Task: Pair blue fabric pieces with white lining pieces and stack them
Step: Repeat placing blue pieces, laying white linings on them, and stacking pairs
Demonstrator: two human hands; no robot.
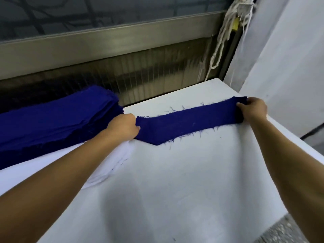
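Person's at the white table point(175, 190), both arms out. A big stack of blue pieces point(52, 120) sits on it, so that's my ref pt. Just right of the stack, one blue strip point(189, 123) lies stretched along the tabletop, edges frayed, w/ a pointed corner on its near side.

L hand point(125, 126) is right at the stack's right end, fingers curled tight round the strip's left end, grasping it. R hand point(252, 109) is well right of the stack, pinching the strip's other end betw. thumb and fingers.

A pile of white lining pieces point(119, 155) lies just in front of the stack's right end, partly under the L forearm. Can't tell if a lining piece is under the strip.

Behind the stack runs a metal window frame point(105, 42). White cords point(222, 37) hang behind and far right of the stack.
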